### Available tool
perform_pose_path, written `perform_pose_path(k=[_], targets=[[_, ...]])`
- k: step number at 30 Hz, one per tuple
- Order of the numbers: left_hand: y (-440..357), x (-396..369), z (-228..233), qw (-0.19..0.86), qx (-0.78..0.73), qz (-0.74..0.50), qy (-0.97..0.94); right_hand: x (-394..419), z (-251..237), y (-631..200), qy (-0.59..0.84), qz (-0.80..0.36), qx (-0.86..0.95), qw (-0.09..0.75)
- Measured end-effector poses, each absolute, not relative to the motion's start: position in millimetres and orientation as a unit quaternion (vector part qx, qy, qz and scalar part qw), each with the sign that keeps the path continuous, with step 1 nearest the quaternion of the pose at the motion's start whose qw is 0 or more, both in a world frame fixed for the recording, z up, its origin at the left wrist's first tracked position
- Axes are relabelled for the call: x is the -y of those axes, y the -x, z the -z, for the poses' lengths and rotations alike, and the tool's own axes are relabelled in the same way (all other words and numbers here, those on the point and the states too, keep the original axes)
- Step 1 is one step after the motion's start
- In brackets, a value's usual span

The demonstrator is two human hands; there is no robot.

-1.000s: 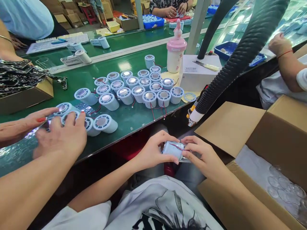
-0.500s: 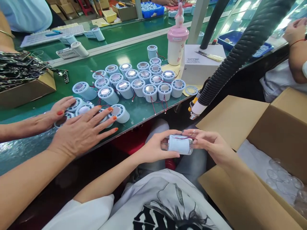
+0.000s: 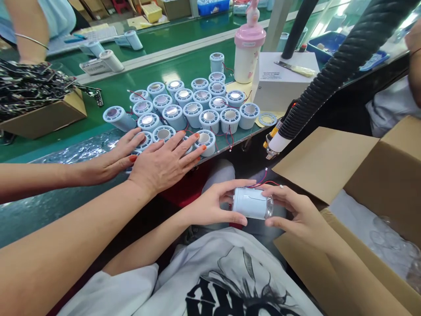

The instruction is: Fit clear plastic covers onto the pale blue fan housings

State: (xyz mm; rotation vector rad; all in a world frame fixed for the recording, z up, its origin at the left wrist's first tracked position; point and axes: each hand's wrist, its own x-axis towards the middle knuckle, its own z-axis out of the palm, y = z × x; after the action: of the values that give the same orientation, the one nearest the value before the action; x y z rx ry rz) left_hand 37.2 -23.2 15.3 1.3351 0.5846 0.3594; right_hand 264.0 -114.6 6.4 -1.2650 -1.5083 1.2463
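Note:
Above my lap, my left hand (image 3: 219, 204) is wrapped round the left end of a light-blue cylindrical housing (image 3: 250, 204) that lies sideways and has a clear plastic cover round it. The fingers of my right hand (image 3: 292, 208) hold its right end, thumb below and fingertips on top. Red and dark thin wires (image 3: 265, 177) with a small white plug stick up from it. On the green bench, several similar blue housings (image 3: 174, 116) stand in a cluster, round silvery discs on their tops.
A co-worker's two hands (image 3: 161, 164) rest against the nearest housings from the left. A black ribbed hose (image 3: 329, 83) with an orange-handled tool (image 3: 274, 142) hangs at the right. An open carton (image 3: 329, 153) holds clear plastic parts. A pink-lidded bottle (image 3: 245, 57) stands behind.
The co-worker's hands have slid right, pushing several housings toward the cluster. My right hand has spread over the held housing's right end, and its wires now stand up.

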Motion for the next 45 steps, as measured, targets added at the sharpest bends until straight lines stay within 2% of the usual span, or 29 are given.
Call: perform_pose_path(k=[15, 25, 37, 41, 45], targets=[[-35, 25, -18, 0.67, -0.24, -0.183, -0.678, 112, -15, -260, 0.475, -0.656, 0.424, 0.405], [-32, 25, -17, 0.664, -0.239, -0.19, -0.682, 107, -7, -251, 0.471, -0.708, 0.325, 0.414], [-30, 21, -19, 0.66, -0.209, -0.202, -0.693, 99, -7, -240, 0.472, -0.767, 0.257, 0.351], [-31, 20, -17, 0.682, -0.213, -0.2, -0.67, 98, -7, -238, 0.458, -0.796, 0.203, 0.339], [-38, 11, -2, 0.748, -0.219, -0.215, -0.588, 91, 4, -239, 0.44, -0.808, 0.129, 0.37]])
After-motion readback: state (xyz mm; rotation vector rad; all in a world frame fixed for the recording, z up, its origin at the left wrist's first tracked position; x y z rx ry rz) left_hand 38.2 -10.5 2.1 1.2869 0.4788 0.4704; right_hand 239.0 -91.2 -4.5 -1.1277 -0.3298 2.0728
